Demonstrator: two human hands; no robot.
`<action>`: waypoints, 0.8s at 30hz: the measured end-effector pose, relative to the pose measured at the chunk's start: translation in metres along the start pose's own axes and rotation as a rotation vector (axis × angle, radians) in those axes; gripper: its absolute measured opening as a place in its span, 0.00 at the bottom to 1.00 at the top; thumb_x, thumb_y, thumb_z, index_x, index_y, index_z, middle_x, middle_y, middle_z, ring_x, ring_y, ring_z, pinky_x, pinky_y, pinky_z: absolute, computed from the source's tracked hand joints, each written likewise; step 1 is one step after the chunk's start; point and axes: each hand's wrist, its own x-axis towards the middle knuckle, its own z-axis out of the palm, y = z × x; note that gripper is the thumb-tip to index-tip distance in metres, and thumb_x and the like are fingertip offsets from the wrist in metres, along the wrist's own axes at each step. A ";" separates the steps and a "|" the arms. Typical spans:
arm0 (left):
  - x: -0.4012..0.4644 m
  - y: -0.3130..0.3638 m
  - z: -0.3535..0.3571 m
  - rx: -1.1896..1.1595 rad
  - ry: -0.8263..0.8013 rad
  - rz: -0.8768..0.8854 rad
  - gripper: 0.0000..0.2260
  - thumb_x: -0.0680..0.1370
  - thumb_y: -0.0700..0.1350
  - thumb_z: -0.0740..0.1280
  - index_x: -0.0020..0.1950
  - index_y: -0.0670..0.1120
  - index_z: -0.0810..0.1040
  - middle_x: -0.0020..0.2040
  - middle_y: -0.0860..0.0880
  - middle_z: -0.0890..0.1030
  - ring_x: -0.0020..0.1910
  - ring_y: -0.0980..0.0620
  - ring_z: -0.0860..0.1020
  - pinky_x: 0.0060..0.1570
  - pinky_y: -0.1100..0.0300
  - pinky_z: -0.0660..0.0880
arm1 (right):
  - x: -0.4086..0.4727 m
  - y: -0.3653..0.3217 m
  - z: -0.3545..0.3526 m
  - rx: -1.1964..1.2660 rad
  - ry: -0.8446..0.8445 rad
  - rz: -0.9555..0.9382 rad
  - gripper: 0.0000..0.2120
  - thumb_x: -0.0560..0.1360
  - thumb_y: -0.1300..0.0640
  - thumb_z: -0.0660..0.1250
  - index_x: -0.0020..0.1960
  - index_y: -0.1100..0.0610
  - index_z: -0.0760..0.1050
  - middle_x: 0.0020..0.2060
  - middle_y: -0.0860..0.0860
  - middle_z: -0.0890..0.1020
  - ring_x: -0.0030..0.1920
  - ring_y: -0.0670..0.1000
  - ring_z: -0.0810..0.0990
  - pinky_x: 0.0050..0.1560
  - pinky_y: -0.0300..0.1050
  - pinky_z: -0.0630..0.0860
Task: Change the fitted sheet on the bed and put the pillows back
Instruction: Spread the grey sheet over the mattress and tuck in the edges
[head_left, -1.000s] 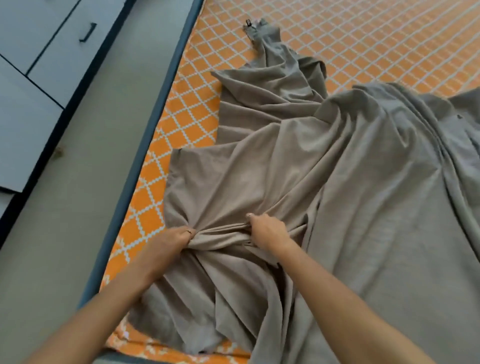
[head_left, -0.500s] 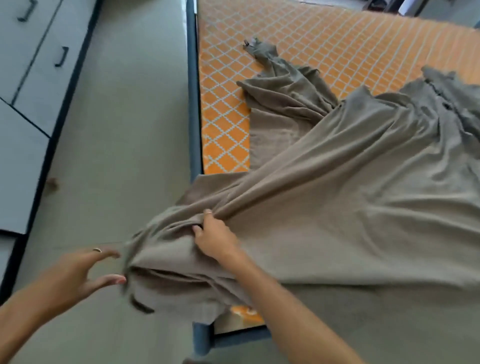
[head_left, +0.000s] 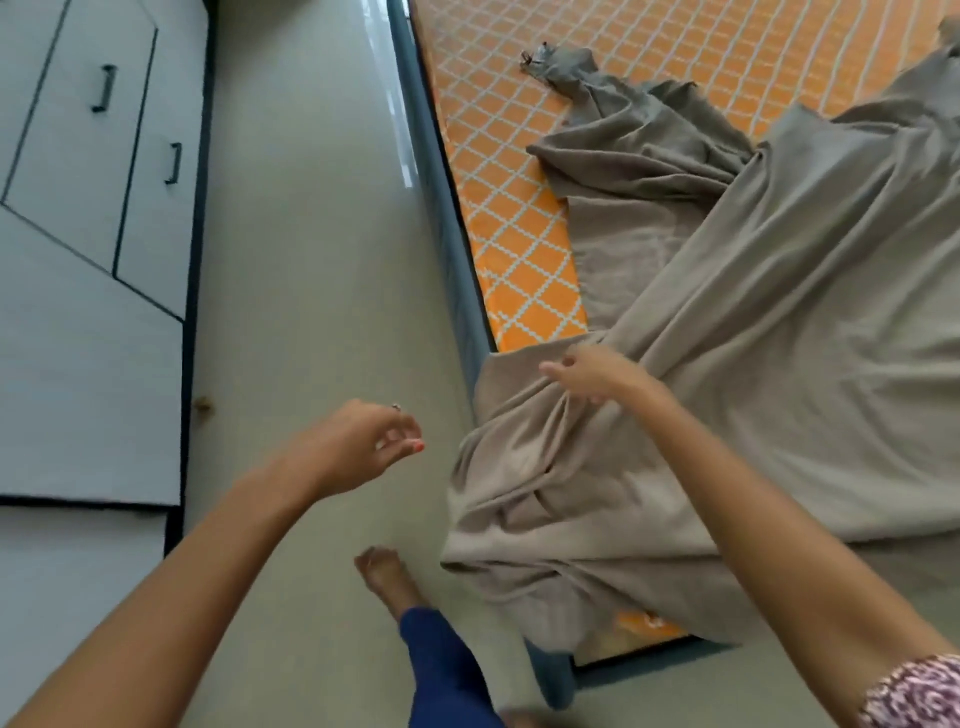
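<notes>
A grey-brown fitted sheet (head_left: 779, 364) lies rumpled across the orange lattice-patterned mattress (head_left: 498, 208). Its near end hangs over the mattress's near left corner and down the side of the bed. My right hand (head_left: 592, 376) rests on that corner with a bunch of the sheet gathered under its fingers; folds radiate from it. My left hand (head_left: 371, 441) hovers over the floor to the left of the bed, fingers apart, holding nothing. One elastic-strapped corner of the sheet (head_left: 550, 60) lies far up the mattress. No pillows are in view.
The blue-grey bed frame (head_left: 441, 218) runs along the mattress's left edge. A strip of pale floor (head_left: 301, 260) separates it from white cabinets with black handles (head_left: 78, 208) on the left. My bare foot (head_left: 384, 571) and blue trouser leg stand beside the bed's corner.
The sheet was dragged from the mattress toward its near left corner and now hangs over it. My left hand let go of it and moved out over the floor.
</notes>
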 end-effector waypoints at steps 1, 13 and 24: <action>0.021 -0.005 -0.009 0.028 0.006 0.033 0.12 0.80 0.50 0.64 0.59 0.47 0.81 0.53 0.50 0.83 0.52 0.53 0.80 0.53 0.60 0.74 | 0.022 0.006 -0.006 0.046 0.121 -0.026 0.17 0.79 0.47 0.62 0.47 0.62 0.77 0.43 0.59 0.81 0.44 0.57 0.80 0.41 0.44 0.70; 0.272 -0.087 -0.078 0.048 -0.177 0.286 0.11 0.80 0.50 0.64 0.58 0.49 0.81 0.55 0.53 0.83 0.55 0.54 0.80 0.54 0.56 0.76 | 0.212 0.051 -0.047 0.153 0.641 0.614 0.26 0.78 0.48 0.62 0.71 0.62 0.64 0.69 0.65 0.65 0.71 0.64 0.61 0.71 0.59 0.57; 0.389 -0.049 -0.135 -0.905 -0.210 -0.286 0.18 0.80 0.59 0.57 0.57 0.48 0.77 0.51 0.47 0.83 0.47 0.50 0.81 0.44 0.56 0.74 | 0.220 -0.054 -0.114 1.182 0.761 0.531 0.08 0.81 0.64 0.55 0.46 0.57 0.70 0.41 0.56 0.75 0.41 0.51 0.74 0.39 0.42 0.65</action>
